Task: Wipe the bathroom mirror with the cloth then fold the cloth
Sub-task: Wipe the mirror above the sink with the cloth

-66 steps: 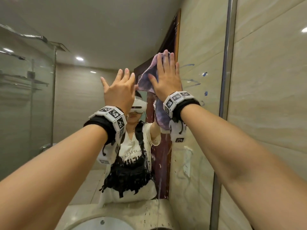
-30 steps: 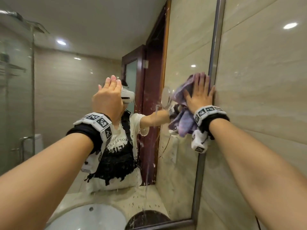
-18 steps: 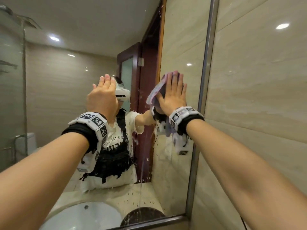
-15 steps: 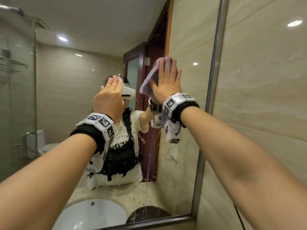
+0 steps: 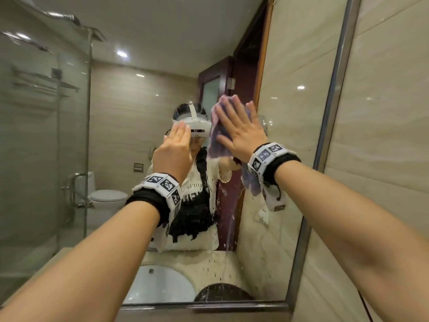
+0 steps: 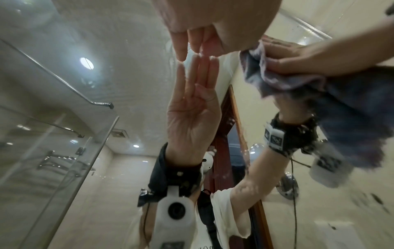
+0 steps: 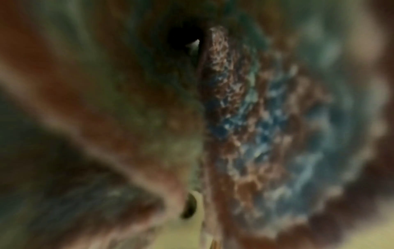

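The bathroom mirror [image 5: 290, 159] fills the head view, with a metal frame [image 5: 334, 112] along its right side. My right hand [image 5: 236, 126] presses a purple cloth [image 5: 218, 145] flat against the glass with straight, spread fingers. The cloth's lower end hangs below my wrist. My left hand [image 5: 177, 145] is raised to the left of it, fingers straight and together. In the left wrist view its fingertips [image 6: 183, 55] meet their reflection on the glass, with the cloth [image 6: 277, 79] and my right hand [image 6: 298, 57] beside them. The right wrist view holds only blurred cloth [image 7: 245, 126].
Beige tiled wall [image 5: 383, 135] lies right of the mirror frame. The glass reflects a white sink basin [image 5: 160, 284], a speckled counter, a dark round object [image 5: 222, 292], a glass shower screen and a toilet. Water streaks [image 5: 228, 228] run down the mirror.
My right hand has slid the cloth leftward over the glass, away from the mirror's right frame toward the middle. My left hand has stayed raised at the glass.
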The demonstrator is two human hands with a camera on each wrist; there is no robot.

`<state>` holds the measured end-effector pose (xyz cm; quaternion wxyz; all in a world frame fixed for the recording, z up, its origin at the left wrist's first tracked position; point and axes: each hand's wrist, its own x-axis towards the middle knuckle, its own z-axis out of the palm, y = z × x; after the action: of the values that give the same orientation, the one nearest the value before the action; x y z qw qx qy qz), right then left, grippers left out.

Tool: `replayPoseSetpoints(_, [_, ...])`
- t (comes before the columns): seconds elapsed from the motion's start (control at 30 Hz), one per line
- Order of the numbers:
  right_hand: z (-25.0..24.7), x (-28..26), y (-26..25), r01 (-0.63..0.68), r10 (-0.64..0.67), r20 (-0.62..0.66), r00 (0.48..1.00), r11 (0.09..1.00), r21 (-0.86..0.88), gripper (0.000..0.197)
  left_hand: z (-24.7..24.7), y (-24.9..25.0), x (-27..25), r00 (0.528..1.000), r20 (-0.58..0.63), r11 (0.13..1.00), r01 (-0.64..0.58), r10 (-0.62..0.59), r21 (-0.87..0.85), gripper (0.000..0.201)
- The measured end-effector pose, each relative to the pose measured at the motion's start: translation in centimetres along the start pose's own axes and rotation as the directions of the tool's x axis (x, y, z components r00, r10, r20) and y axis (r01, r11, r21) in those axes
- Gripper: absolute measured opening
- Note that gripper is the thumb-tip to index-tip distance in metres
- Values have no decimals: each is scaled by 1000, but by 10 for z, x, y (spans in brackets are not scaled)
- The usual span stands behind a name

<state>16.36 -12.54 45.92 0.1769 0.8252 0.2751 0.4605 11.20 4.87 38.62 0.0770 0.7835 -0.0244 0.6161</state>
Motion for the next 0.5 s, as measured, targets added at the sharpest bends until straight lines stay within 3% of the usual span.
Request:
replayPoseSetpoints(0.1, [-15, 25, -7, -219, 229, -64, 971, 966, 140, 67, 3, -5, -1, 999, -18, 999, -35, 35, 42, 43])
replayPoseSetpoints(0.17, [-22, 36, -17, -233, 248, -94, 964, 962, 143, 65, 4, -6, -1, 998, -31, 997, -57, 59, 49, 44])
replayPoseSetpoints(0.33, [-4, 21, -25, 29, -30, -105, 994, 999, -19, 63, 3, -7, -1, 995, -28, 992, -98, 101, 80, 39])
replayPoseSetpoints(0.43, [15, -1, -22, 196, -199, -39, 979, 978, -66, 61, 3, -8, 0, 995, 1, 990, -104, 104, 91, 43])
replayPoseSetpoints(0.5, [13, -7, -18, 234, -236, -13, 972, 968, -88, 61, 4, -9, 0, 995, 23, 991, -100, 98, 89, 45])
